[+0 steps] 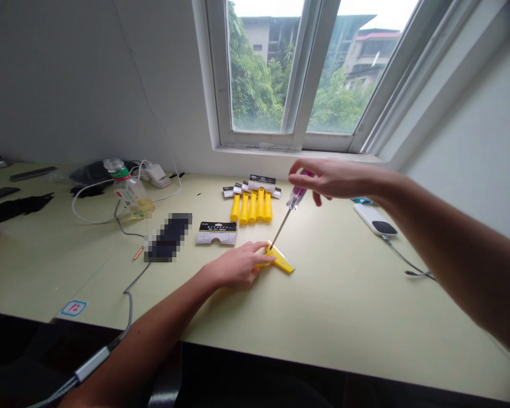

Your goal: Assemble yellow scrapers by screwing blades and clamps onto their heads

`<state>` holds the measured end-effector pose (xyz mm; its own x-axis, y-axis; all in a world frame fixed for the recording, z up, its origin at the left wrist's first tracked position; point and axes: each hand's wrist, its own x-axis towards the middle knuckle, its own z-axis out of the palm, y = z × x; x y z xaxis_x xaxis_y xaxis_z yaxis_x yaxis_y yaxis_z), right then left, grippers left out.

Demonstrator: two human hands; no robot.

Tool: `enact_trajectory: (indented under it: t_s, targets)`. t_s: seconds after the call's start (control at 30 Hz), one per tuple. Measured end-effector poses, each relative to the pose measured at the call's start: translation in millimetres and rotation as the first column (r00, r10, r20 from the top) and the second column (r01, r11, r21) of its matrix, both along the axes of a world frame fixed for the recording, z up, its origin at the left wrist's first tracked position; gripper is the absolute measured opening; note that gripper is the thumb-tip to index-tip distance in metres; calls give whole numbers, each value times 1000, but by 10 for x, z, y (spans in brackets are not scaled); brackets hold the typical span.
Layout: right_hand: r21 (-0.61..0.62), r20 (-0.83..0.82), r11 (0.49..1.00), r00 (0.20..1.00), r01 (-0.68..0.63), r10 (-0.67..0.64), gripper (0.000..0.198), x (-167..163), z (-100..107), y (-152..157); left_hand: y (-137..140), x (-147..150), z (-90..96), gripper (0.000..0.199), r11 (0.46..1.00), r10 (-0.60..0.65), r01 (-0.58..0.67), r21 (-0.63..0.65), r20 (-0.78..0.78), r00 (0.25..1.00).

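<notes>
Workroom, by its screwdriver [295,199] and worktable [365,317]

From mid-view, the window [300,73] sits towards one o'clock, with trees [255,93] outside. On the counter [344,317], a green-banded bottle [125,190] is at nine, a white charger [156,174] at half past nine, a blurred dark slab [169,238] between eight and nine, a blue-edged sticker [73,307] at eight, a white device [368,218] at three.
</notes>
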<state>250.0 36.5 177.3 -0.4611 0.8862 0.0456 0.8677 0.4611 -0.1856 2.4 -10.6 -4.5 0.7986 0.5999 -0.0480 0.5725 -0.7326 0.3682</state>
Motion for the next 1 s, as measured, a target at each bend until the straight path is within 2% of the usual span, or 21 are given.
enact_trajectory:
  t_s: [0.07,0.1,0.13,0.2,0.27,0.33,0.4,0.47,0.5,0.57,0.63,0.67,0.73,0.83,0.93,1.0]
  targets:
    - [157,77,983,991,98,-111,42,37,-24,-9,7,-7,2,53,1000,2,-2,-7,2,1000]
    - [192,119,978,988,79,-103,43,54,-19,-13,10,-10,2,53,1000,3,-3,-9,2,1000]
    - [175,149,984,988,20,-46,40,64,-1,-19,14,-13,1,53,1000,2,-2,-10,1,1000]
    - [26,133,993,985,-114,110,32,53,60,-42,19,-18,1,54,1000,-5,5,-14,-1,1000]
    - [-99,70,985,986,-141,148,33,3,111,-73,16,-20,5,55,1000,-12,12,-19,0,1000]
    - [-104,101,995,995,-4,15,41,-59,115,-96,10,-19,17,54,1000,-11,11,-23,5,1000]
    - [29,175,986,971,162,-164,49,-91,80,-98,12,-18,30,53,1000,-8,9,-26,8,1000]
    - [140,210,971,953,194,-221,47,-71,45,-83,34,-20,38,52,999,-15,15,-40,12,1000]
    - [143,203,979,964,147,-174,40,-46,40,-76,55,-23,39,53,998,-22,23,-55,15,1000]
    - [48,151,999,989,-12,4,25,7,57,-77,112,-29,31,53,994,-32,35,-105,30,999]
    - [-49,68,991,990,-124,127,29,28,91,-106,178,-27,20,52,986,-33,40,-163,44,998]
    - [-70,35,989,991,-127,130,31,21,101,-129,209,-18,16,50,982,-32,41,-185,52,998]
    - [-72,-1,996,999,-47,48,27,-24,87,-178,263,24,12,44,978,-25,41,-202,81,996]
    - [47,-107,997,992,65,-59,29,-108,-32,-234,324,160,9,22,977,-4,42,-208,178,984]
    - [195,-287,980,957,24,33,18,-153,-201,-281,383,334,-21,26,971,127,-57,-233,299,946]
    - [241,-391,970,915,-4,101,23,-167,-296,-327,420,422,-60,27,952,200,-89,-294,373,906]
